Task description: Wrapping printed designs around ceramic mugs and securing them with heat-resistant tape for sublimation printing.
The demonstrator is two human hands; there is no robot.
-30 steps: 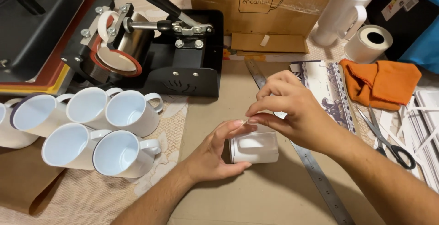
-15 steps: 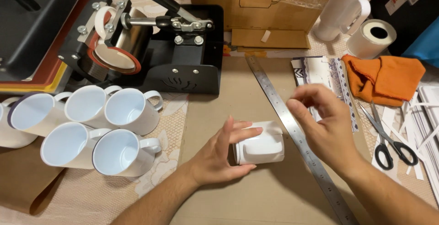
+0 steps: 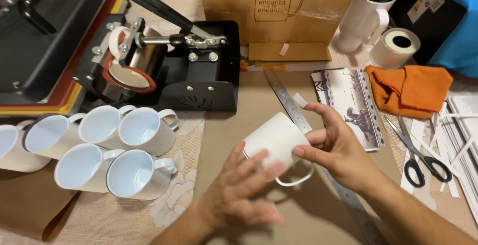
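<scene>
A white mug (image 3: pixel 273 140) wrapped in a white paper sheet lies tilted on the brown table, its handle pointing toward me. My left hand (image 3: pixel 239 187) presses on its near side, fingers spread over the paper. My right hand (image 3: pixel 334 145) holds the mug's right side, thumb and fingers around the wrap. A long metal ruler (image 3: pixel 318 150) runs diagonally under the mug and my right hand.
Several white mugs (image 3: pixel 99 150) stand grouped at the left. A black mug heat press (image 3: pixel 164 65) sits behind them. Printed sheets (image 3: pixel 353 100), an orange cloth (image 3: pixel 411 88), scissors (image 3: pixel 418 150), a tape roll (image 3: pixel 396 48) and a white tumbler (image 3: pixel 366 16) lie at the right.
The mug has been tipped and turned so its handle points toward me. My right hand came back onto it, and my left hand shifted over its near side.
</scene>
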